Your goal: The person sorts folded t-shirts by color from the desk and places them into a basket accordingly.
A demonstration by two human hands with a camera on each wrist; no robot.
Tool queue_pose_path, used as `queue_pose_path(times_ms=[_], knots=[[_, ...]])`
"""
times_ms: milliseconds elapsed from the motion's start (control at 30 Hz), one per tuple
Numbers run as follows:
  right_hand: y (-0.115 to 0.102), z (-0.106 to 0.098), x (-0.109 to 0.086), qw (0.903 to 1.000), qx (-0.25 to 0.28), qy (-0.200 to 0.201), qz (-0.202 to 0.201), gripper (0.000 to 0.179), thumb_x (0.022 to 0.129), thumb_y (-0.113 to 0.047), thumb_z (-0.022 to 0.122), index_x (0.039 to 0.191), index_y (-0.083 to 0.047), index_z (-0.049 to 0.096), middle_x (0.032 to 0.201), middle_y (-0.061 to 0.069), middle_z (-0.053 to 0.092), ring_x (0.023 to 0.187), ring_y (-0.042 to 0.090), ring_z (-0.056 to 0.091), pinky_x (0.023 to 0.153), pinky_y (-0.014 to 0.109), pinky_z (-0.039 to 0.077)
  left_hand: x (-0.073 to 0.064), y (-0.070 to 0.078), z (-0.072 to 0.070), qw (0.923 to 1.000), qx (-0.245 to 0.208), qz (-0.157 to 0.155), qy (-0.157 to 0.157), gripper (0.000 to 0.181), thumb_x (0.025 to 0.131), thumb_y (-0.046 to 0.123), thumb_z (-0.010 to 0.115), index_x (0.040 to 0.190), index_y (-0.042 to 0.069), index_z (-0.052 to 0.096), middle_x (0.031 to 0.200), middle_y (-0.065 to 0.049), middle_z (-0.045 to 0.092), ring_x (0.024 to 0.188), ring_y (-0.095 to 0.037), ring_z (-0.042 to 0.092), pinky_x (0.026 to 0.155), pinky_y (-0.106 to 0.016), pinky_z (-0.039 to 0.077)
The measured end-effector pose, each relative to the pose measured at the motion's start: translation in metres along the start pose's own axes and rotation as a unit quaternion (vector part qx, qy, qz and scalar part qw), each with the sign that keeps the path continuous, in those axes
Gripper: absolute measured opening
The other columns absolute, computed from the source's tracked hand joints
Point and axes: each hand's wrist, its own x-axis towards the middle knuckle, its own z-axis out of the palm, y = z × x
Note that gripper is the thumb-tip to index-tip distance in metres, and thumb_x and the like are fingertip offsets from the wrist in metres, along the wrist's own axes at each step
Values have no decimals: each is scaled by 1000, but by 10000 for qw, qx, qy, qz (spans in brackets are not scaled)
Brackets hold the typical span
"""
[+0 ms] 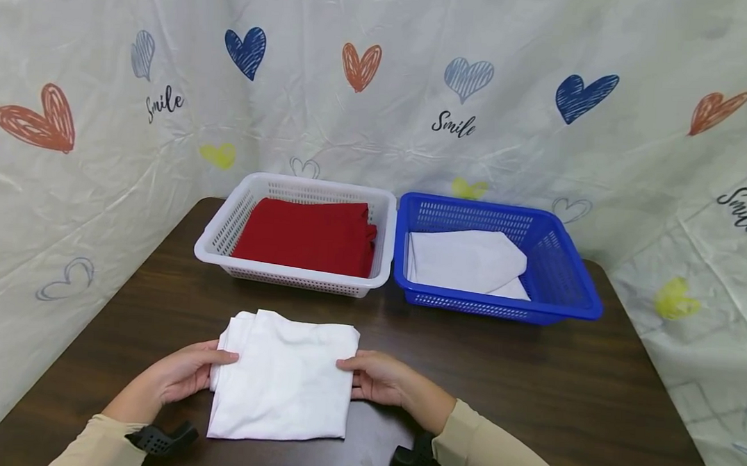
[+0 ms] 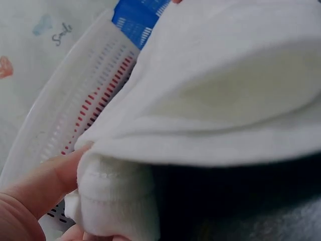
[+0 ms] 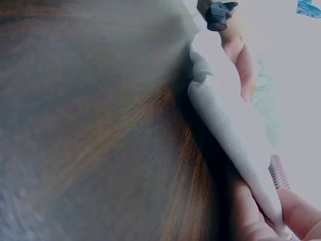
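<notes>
Between both hands is a folded white cloth (image 1: 286, 378), squarish, with layered edges along its left side. The left hand (image 1: 186, 369) pinches its left edge, thumb on top and fingers beneath. On the opposite edge, the right hand (image 1: 382, 378) grips it the same way. In the left wrist view the layers of the white cloth (image 2: 215, 100) part in a loose fold near the thumb. The right wrist view shows the white cloth (image 3: 230, 130) edge-on, close over the dark table, with finger and thumb on either side of it.
A white basket (image 1: 296, 280) holding folded red fabric (image 1: 311, 237) stands at the back of the brown wooden table (image 1: 529, 400). Right beside it, a blue basket (image 1: 501, 309) contains folded white fabric (image 1: 463, 261). A curtain (image 1: 377, 143) printed with hearts hangs behind.
</notes>
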Motion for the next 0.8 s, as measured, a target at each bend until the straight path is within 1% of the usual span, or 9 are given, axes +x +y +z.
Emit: queue_pose_path(times_ms=[133,300,433,533,633,800], knots=[[-1,1,0,10000,-12,82,19,32,102,-9,50,133,-2,48,100,-1,72,97,14,68,90,38,57,0,0,0,10000,-76,-36,25,59,100,14,58,147,-6,28,110,0,72,103,-15,71,95,-40,57],[0,2,0,10000,-6,69,21,32,102,-8,50,133,-2,48,100,-1,72,97,14,68,90,39,57,-1,0,0,9999,-139,-46,12,56,101,14,57,146,-5,30,110,0,72,103,-15,71,94,-40,57],[0,0,0,10000,-12,40,-2,31,102,-8,50,132,-3,49,99,-1,72,97,14,68,89,40,58,-1,1,1,9999,-147,-41,-27,57,101,14,56,147,-6,28,111,-1,71,104,-15,71,95,-40,57],[-1,-1,-1,10000,-14,18,-42,29,102,-9,50,131,-4,50,99,-1,72,97,14,68,89,40,58,-1,3,2,10000,-94,21,0,60,101,14,56,148,-7,25,111,0,71,104,-14,70,95,-40,57],[-4,-1,-3,10000,-22,-24,-71,29,102,-9,51,130,-4,50,100,-1,72,97,14,68,88,39,58,-3,6,5,9999,-65,96,67,60,101,14,57,148,-7,27,111,0,71,103,-14,70,94,-39,57],[-16,0,-10,9999,-25,-112,-53,28,102,-9,50,129,-3,49,101,-1,73,95,13,69,85,37,60,-10,14,10,9995,55,300,83,59,100,13,58,146,-9,29,109,1,72,102,-12,71,92,-37,58]])
